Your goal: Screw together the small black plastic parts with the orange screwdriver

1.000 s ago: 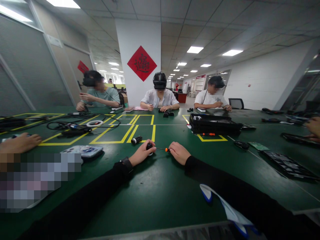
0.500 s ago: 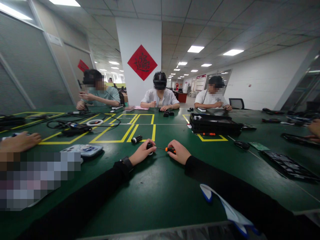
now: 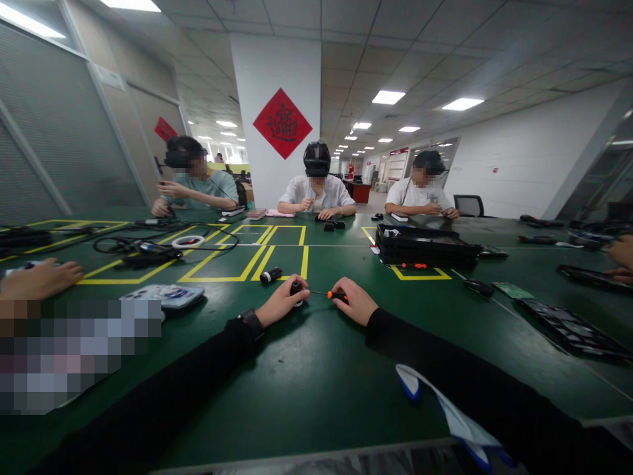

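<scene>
My left hand (image 3: 279,301) is closed around a small black cylindrical part (image 3: 296,289) with a pale lower end, resting on the green table (image 3: 306,389). In my right hand (image 3: 357,301) is a screwdriver (image 3: 338,297) with an orange and black handle. Its thin shaft lies level and points left at the black part. Whether the tip touches the part or my left fingers I cannot tell. Just beyond my left hand lies another black cylinder (image 3: 270,276) on its side.
Stacked black trays (image 3: 420,245) stand at the right, an orange screwdriver (image 3: 414,266) before them. Left are a patterned case (image 3: 168,297), a cable coil (image 3: 188,242) and a co-worker's hand (image 3: 42,280). A blue-edged white item (image 3: 465,425) lies by my right sleeve. Three people sit opposite.
Both my hands keep almost the same place and grip. The view has shifted very slightly. The person opposite in the middle has raised one hand a little.
</scene>
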A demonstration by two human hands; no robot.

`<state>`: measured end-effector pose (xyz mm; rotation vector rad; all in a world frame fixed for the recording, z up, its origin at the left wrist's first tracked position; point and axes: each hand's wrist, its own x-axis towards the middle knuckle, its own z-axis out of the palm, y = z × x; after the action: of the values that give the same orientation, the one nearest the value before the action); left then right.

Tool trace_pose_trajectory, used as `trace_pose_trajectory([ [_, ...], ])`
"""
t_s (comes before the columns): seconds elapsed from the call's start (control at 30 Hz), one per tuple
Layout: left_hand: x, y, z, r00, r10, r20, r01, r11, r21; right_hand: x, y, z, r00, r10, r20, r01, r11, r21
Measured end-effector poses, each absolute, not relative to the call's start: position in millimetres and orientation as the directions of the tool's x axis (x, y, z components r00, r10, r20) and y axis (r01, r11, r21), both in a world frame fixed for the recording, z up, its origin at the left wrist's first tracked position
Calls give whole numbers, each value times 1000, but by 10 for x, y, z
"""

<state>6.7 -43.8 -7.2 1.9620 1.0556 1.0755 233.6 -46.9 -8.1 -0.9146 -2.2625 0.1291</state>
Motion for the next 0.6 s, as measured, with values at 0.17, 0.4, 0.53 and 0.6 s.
trace_pose_trajectory([
  [0.17,71,-437,-74,324,880,346,340,-450,826,2319,-466,-95,-495,668,556,601,725,-336],
  [0.4,64,-426,-85,327,874,359,349,-465,814,2330,-416,-121,-515,668,537,621,723,-303],
  [0.53,64,-431,-79,333,875,351,347,-460,817,2339,-423,-121,-518,655,549,602,736,-310],
  [0.6,64,-432,-77,334,877,346,347,-456,820,2339,-432,-120,-515,660,547,596,734,-325],
])
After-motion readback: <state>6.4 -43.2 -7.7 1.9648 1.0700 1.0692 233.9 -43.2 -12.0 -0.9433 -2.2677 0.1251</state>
